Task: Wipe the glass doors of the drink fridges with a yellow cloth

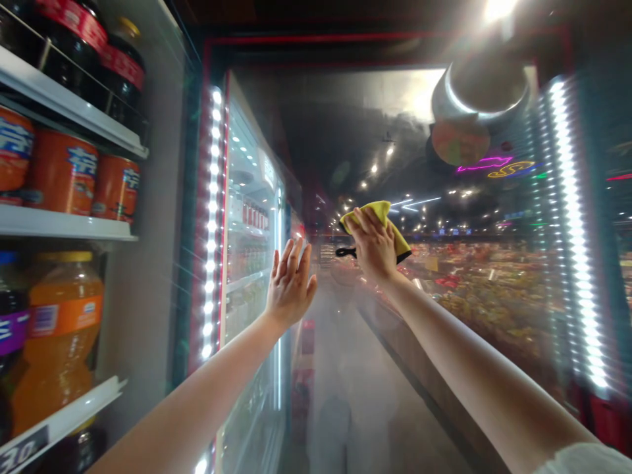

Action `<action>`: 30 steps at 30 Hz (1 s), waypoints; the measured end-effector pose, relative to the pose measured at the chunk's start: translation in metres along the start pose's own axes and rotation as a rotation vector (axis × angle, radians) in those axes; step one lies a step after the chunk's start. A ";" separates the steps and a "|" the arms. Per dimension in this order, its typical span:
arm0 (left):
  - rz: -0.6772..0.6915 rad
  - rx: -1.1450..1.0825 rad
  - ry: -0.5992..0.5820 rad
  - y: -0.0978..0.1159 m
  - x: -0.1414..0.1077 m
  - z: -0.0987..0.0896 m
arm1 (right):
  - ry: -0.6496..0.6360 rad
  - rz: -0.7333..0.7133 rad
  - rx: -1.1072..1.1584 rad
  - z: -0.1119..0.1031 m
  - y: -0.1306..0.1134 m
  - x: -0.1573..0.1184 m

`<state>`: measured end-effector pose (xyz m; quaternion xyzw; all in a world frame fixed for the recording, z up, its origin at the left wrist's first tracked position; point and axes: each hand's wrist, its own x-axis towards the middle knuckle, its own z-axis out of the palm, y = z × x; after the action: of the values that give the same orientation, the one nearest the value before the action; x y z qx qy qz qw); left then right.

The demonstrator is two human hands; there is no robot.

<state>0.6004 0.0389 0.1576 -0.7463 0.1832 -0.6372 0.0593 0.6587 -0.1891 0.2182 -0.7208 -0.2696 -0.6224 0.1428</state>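
Observation:
A large glass door (340,355) with lit edges stands in front of me. My left hand (291,280) lies flat on the glass, left of the middle, fingers stretched out and holding nothing. To its right and slightly higher, my right hand (374,245) holds a yellow cleaning cloth (382,209) with dark edging against the pane. The cloth shows above the fingers and right of the palm. A black loop (345,252) sticks out to the left of this hand. The palm's side of the cloth is hidden.
Cooler shelves on my left carry orange cans (64,172), dark soda bottles (122,69) and an orange drink bottle (64,316). LED strips run down the door's left (212,217) and right (575,230) sides. Through the glass appear an aisle and another lit cooler (247,263).

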 end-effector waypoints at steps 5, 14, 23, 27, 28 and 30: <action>0.018 -0.013 0.002 -0.003 -0.005 0.001 | -0.205 -0.327 0.007 -0.010 0.003 -0.052; 0.002 -0.017 -0.015 -0.018 -0.006 -0.009 | 0.017 0.066 -0.020 -0.004 -0.005 0.015; 0.062 0.001 -0.047 -0.037 -0.023 -0.034 | -0.213 -0.274 -0.003 -0.008 -0.017 -0.042; 0.045 0.001 -0.034 -0.049 -0.023 -0.043 | -0.013 0.072 -0.039 -0.004 -0.025 0.006; 0.034 0.006 -0.033 -0.051 -0.023 -0.043 | 0.001 0.117 -0.039 0.004 -0.037 0.013; 0.022 0.017 -0.035 -0.054 -0.024 -0.043 | -0.021 0.117 -0.022 0.023 -0.066 0.012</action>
<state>0.5666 0.1037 0.1607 -0.7546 0.1849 -0.6250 0.0757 0.6406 -0.1206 0.2169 -0.7435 -0.2216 -0.6081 0.1683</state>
